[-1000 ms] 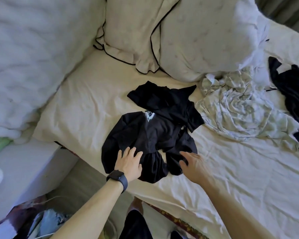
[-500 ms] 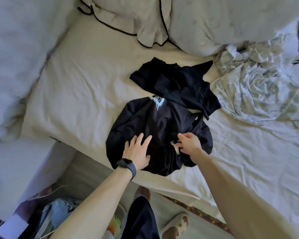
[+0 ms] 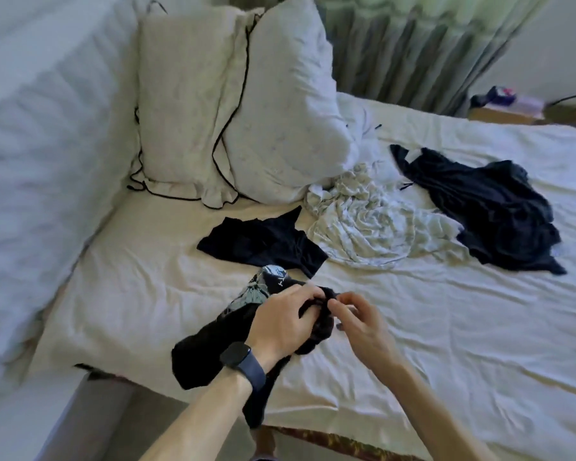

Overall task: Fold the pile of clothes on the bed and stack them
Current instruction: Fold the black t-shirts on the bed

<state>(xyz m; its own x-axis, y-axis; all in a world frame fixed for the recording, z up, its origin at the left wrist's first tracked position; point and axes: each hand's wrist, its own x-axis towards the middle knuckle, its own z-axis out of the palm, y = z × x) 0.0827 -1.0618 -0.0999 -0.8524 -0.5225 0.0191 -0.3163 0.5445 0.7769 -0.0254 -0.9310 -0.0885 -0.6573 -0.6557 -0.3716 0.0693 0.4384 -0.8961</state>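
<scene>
A bunched black shirt is held at the near edge of the bed. Its long axis runs from the pale print at the far end toward the near left, where it overhangs the edge. It is gripped in the curled fingers of the left hand. Its right-hand fold appears pinched by the right hand, which is equally near. The print's lettering cannot be read.

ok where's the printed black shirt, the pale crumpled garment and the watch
printed black shirt (image 3: 202, 357): head view, its plain dark fabric below the print
pale crumpled garment (image 3: 363, 227): head view, middle of its folds
watch (image 3: 236, 356): head view, its dark square face
</scene>
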